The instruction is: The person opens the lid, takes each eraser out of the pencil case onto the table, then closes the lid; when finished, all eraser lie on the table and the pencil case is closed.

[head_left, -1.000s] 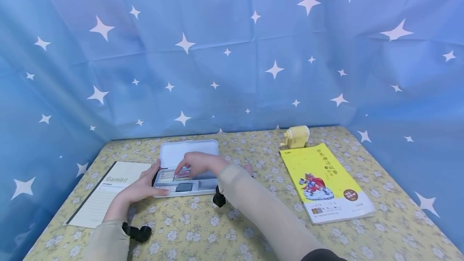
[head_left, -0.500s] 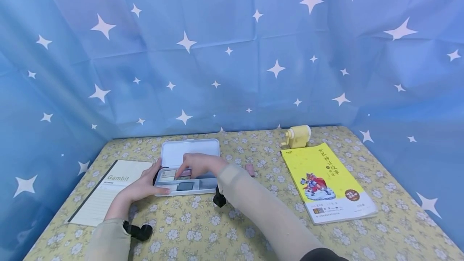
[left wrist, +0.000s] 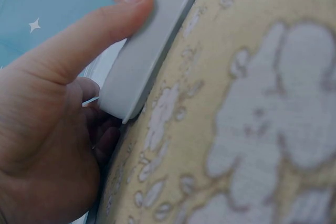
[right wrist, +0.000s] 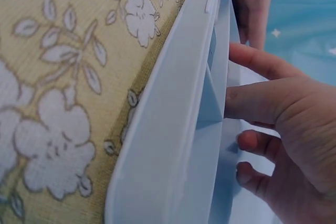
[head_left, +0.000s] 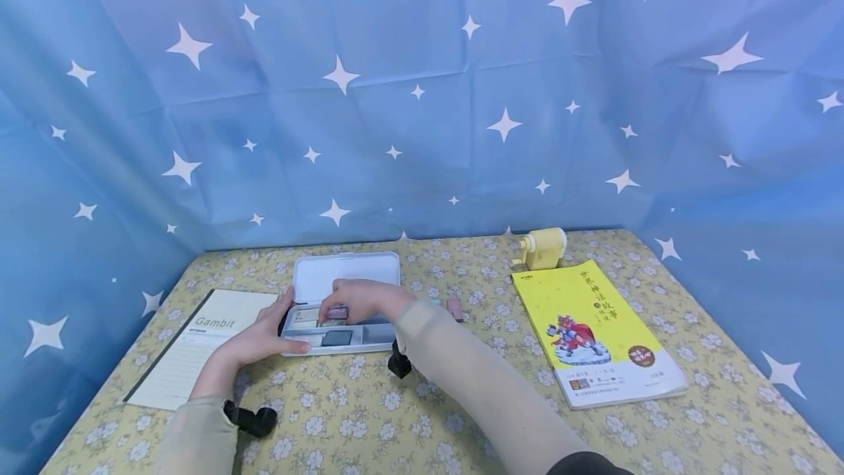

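Note:
A white pencil case (head_left: pixel 372 338) lies with its lid (head_left: pixel 346 270) raised at the back. My left hand (head_left: pixel 264 336) grips its left end, thumb along the front wall and fingers round behind, as the left wrist view shows. My right hand (head_left: pixel 356 300) reaches in from above, thumb and index finger down in the rear compartment. Their tips are hidden behind the case wall in the right wrist view, so I cannot tell whether they pinch anything. Beside them are a pink eraser (head_left: pixel 338 313) and a whitish block (head_left: pixel 305 316). A dark grey block (head_left: pixel 338 338) sits in the front compartment.
A Gambit notebook (head_left: pixel 204 343) lies left of the case. On the right are a yellow book (head_left: pixel 580 321) and, behind it, a yellow crank pencil sharpener (head_left: pixel 543 248). A small pink block (head_left: pixel 455 308) rests on the flowered tablecloth (head_left: pixel 369 416) near my right forearm.
My right index finger has shifted slightly within the rear compartment, drawing back towards the thumb. My left hand stays on the case's left end.

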Demonstrator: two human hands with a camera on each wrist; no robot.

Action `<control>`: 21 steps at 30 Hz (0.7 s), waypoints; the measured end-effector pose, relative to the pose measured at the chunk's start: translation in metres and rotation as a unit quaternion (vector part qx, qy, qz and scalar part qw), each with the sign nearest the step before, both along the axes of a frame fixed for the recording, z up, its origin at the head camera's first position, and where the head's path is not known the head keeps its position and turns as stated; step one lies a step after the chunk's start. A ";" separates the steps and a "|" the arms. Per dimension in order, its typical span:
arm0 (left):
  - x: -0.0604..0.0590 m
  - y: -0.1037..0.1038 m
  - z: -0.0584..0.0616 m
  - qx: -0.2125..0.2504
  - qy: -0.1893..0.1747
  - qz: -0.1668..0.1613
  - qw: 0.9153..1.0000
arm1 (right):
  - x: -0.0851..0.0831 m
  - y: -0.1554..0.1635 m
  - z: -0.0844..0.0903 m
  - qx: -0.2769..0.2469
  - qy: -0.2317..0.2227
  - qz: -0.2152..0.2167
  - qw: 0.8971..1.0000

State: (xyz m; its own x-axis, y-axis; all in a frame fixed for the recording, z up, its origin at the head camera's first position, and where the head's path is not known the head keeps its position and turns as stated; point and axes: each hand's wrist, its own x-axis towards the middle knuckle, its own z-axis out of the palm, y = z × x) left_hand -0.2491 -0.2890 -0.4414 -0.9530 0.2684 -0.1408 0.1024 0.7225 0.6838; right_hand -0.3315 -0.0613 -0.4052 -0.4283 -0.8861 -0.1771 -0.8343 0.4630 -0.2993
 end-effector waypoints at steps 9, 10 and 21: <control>-0.001 0.000 -0.002 0.001 -0.003 0.000 1.000 | -0.001 0.005 0.007 0.013 -0.026 -0.013 0.999; -0.001 0.000 -0.002 0.001 -0.003 -0.001 1.000 | -0.001 0.007 0.009 0.012 -0.030 -0.016 0.999; -0.001 0.000 -0.001 -0.003 0.003 -0.003 1.000 | 0.003 0.039 0.020 -0.019 -0.067 -0.050 0.996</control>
State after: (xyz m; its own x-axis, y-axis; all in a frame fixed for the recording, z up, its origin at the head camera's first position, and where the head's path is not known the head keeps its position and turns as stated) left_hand -0.2497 -0.2891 -0.4424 -0.9519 0.2741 -0.1367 0.1114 0.7257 0.6789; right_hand -0.3284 -0.0225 -0.3854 -0.4896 -0.8471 -0.2066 -0.7354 0.5285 -0.4241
